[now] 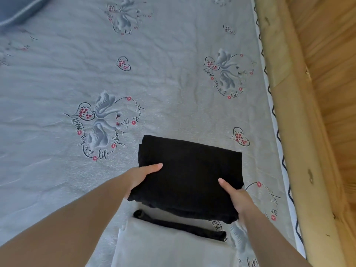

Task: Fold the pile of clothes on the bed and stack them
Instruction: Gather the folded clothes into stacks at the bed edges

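A home bedroom is indicated: a bed (pixel 173 78) is spread with a pale blue sheet (pixel 57 78) printed with swans and hearts, a blue pillow (pixel 17 8) is seen at its corner, and wood-panelled walling (pixel 331 74) runs alongside.
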